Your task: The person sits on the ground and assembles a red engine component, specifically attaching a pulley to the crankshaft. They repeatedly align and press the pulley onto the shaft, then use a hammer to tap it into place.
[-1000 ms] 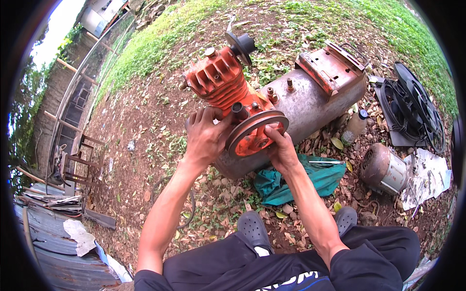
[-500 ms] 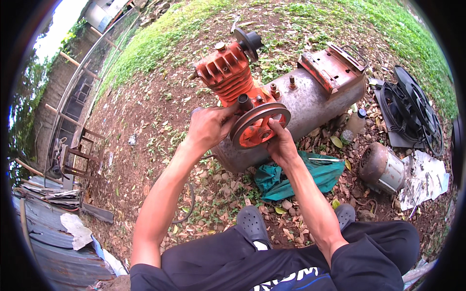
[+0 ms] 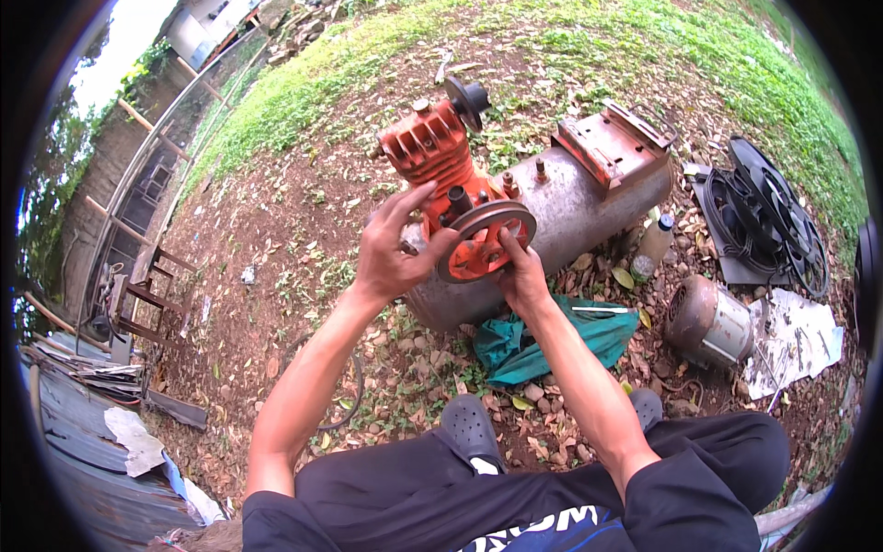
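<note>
An air compressor's orange-red finned pump [image 3: 429, 147] stands on the end of a rusty grey tank [image 3: 589, 202]. On its near side is a grooved pulley wheel [image 3: 492, 213] with orange-red spokes. My right hand [image 3: 526, 279] grips this wheel from the lower right, its thumb on the inner face and its fingers mostly hidden. To the wheel's left, my left hand [image 3: 388, 250] is open, thumb and fingers spread toward a short dark tube [image 3: 458, 199] on the pump. A round black part [image 3: 468, 101] sticks out from the pump's top.
Beneath the tank lies a green cloth [image 3: 552, 336]. Toward the right are a rusty electric motor [image 3: 708, 320], a plastic bottle [image 3: 654, 241] and black fans [image 3: 771, 216]. A thin hose [image 3: 357, 391] curves over the stony ground by my left forearm. Corrugated sheets [image 3: 87, 478] lie at lower left.
My left hand has drawn back from the dark tube, and its fingers have opened. My right hand stays on the pulley wheel. The whole view has shifted slightly.
</note>
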Demonstrator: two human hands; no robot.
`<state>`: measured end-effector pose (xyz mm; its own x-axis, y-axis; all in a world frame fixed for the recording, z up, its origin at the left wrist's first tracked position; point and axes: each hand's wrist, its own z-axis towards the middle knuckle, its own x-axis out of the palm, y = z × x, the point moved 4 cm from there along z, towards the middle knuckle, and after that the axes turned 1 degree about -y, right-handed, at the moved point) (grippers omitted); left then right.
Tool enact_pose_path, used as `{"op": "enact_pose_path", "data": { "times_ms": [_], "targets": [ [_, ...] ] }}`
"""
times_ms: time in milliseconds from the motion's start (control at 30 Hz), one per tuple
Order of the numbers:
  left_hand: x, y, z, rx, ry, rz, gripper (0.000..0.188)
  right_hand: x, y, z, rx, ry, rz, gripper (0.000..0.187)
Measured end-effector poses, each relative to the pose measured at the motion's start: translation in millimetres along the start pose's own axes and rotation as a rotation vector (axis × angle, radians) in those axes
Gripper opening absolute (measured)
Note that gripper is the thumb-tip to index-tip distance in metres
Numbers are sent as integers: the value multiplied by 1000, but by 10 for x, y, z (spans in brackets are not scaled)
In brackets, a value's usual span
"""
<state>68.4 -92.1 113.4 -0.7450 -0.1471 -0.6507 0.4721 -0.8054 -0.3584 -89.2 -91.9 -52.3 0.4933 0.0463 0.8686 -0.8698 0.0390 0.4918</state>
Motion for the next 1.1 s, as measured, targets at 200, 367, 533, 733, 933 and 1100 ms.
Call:
{"op": "enact_pose_path", "data": {
  "times_ms": [200,367,533,733,933,1100],
  "targets": [
    [423,-266,117,204,159,305,81,-23,1,-14,13,22,-50,51],
    [594,-179,243,203,230,426,55,-121,-44,-19,14,-71,-171,54],
    [566,-189,310,159,259,437,41,-274,-99,-59,105,-131,-380,61],
    [530,-125,287,140,203,346,43,-328,324,151,-339,-34,-887,60],
    [616,-142,370,87,314,343,42,-532,894,460,-496,-52,-1052,56],
    [626,-176,397,72,337,340,32,-699,1633,524,-527,-174,-1758,33]
  ]
}}
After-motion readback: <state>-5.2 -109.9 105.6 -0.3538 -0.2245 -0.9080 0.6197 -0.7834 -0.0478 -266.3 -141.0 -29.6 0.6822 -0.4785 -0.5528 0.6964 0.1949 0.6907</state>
